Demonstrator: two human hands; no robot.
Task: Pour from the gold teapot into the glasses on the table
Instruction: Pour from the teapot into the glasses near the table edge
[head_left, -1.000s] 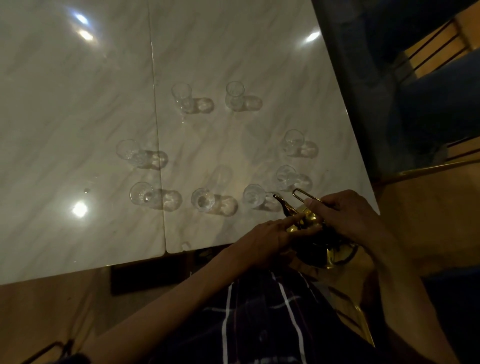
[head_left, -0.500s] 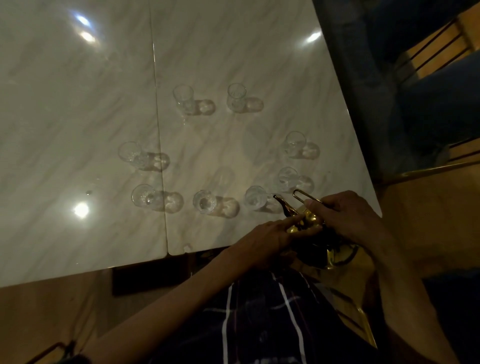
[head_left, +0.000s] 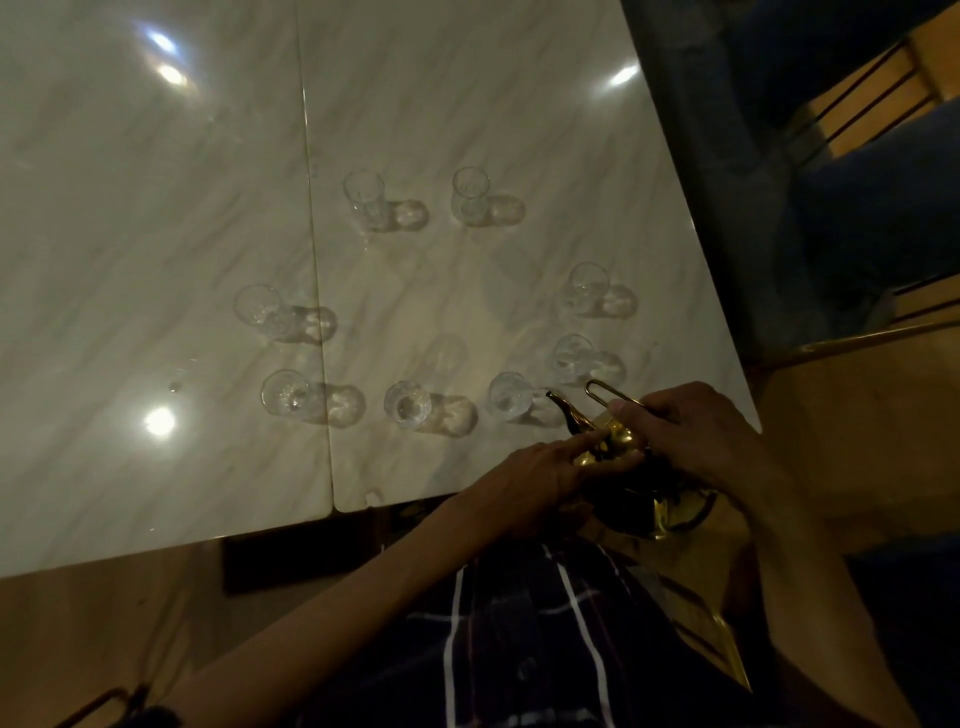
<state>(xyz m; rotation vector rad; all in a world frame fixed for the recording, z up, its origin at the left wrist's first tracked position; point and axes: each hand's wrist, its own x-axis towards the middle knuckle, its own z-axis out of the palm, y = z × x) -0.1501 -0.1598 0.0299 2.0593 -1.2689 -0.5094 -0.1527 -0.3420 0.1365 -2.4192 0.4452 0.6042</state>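
The gold teapot (head_left: 618, 441) is at the near right corner of the marble table (head_left: 156, 260), its dark spout pointing up-left toward the nearest glass (head_left: 510, 396). My right hand (head_left: 691, 431) grips the teapot's thin wire handle from above. Pressed against the pot's lid and left side is my left hand (head_left: 540, 473), fingers stretched out. Several small clear glasses stand in a loose ring: one at the near middle (head_left: 408, 404), one at the near left (head_left: 284, 392), one at the right (head_left: 571, 358). Others stand farther back.
A seam (head_left: 314, 291) divides the tabletop into two slabs. The table's right edge (head_left: 727, 332) drops to a dark blue seat (head_left: 857, 197) and wooden floor. My checked clothing (head_left: 545, 639) lies below the table's near edge.
Both hands and the teapot have stayed in place; only the view has shifted slightly.
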